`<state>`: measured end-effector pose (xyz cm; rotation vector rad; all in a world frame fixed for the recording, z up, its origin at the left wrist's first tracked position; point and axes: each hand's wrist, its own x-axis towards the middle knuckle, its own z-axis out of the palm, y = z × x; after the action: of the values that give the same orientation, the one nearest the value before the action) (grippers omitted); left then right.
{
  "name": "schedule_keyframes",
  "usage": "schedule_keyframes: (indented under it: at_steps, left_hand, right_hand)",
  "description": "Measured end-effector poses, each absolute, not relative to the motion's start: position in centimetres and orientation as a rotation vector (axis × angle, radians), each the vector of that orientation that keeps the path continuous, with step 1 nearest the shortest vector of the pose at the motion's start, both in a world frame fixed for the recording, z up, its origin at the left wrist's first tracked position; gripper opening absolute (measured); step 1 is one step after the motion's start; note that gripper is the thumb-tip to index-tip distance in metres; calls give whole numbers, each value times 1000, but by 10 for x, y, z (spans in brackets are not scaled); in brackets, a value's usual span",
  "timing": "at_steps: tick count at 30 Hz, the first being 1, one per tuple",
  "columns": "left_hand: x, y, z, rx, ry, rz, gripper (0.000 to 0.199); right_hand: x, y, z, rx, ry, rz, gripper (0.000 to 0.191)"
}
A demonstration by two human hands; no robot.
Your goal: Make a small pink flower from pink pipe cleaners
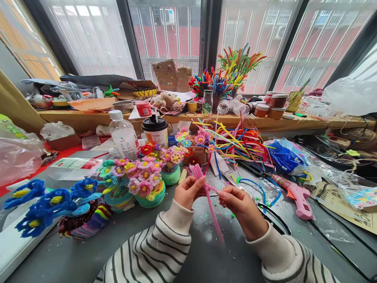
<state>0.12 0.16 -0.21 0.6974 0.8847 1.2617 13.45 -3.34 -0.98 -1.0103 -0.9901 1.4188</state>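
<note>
Left hand (189, 192) clamps the pink pipe-cleaner bundle (196, 171), left of the glue gun (299, 197); right hand (244, 210), nearer the glue gun, pinches a strand (211, 188) running sideways from the bundle; gathering appears done, one hanging end (216, 225) is loose, and the work looks unfinished

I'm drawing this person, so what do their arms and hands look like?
The left sleeve and right sleeve are cream with dark stripes, ending in plain ribbed cuffs. The left hand and right hand wear no gloves.
</note>
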Motion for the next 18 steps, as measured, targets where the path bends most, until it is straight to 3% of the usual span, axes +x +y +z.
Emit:
schedule_keyframes:
  at_steps: [9,13,18]
  left_hand:
    - [2,3,-7,829,942,1156,28]
    - [7,-1,-10,1108,1023,1044,30]
    - [8,-5,-9,1412,1044,993,26]
  right_hand:
    - [146,-26,-13,-958,-937,1606,17]
    - [154,-24,-8,-1043,-947,1461,28]
    - [150,-28,-7,-1186,-1368,1326,21]
